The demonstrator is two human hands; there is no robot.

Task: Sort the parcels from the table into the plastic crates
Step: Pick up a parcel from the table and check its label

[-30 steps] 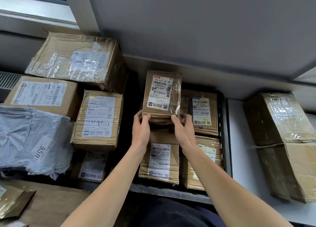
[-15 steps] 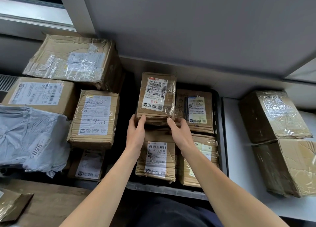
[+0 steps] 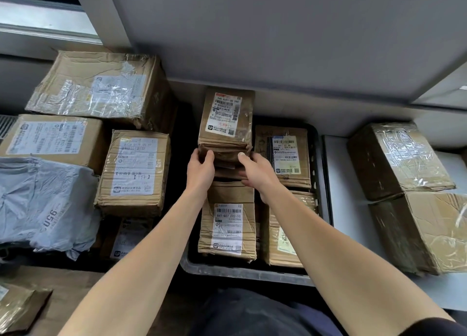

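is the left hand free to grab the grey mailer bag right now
Probably not yet: the left hand grips the small brown parcel together with the right hand. The grey mailer bag lies uncovered, so the way looks free once that parcel is released.

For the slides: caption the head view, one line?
Left hand and right hand hold a labelled cardboard parcel at the back of a plastic crate.

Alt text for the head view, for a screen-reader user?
The left hand and right hand grip the near end of a labelled cardboard parcel at the far end of a dark plastic crate holding other parcels. More boxes and a grey mailer bag lie left; two taped boxes right.
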